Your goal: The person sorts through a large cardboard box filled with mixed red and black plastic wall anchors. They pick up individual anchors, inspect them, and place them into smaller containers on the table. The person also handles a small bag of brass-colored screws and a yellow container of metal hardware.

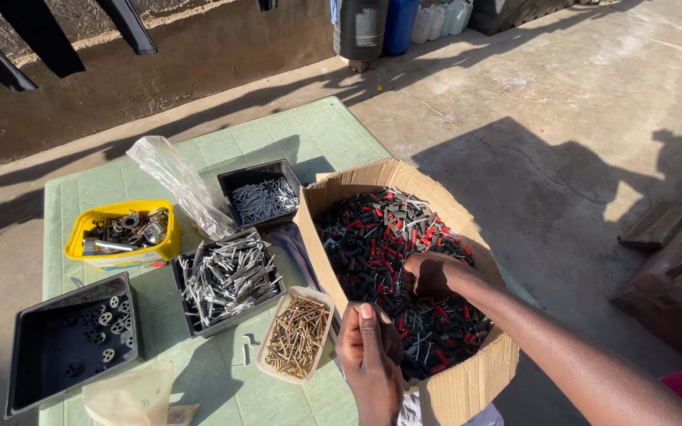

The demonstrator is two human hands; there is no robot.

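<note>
Cardboard box point(372, 177) on the bench point(309, 130) holds black and red plugs point(380, 237). Our right hand point(428, 276) reaches into them, fingers buried, grip unreadable. Our left hand point(369, 351), curled with contents hidden, hangs at the near rim; right is nearer.

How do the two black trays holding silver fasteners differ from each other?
The far black tray is smaller and holds fine, thin silver nails in a shallow layer; the near black tray is larger and piled with chunkier silver anchors. The far one lies mostly in shade, the near one in sun. Both are dark, rectangular and sit on the green table.
</note>
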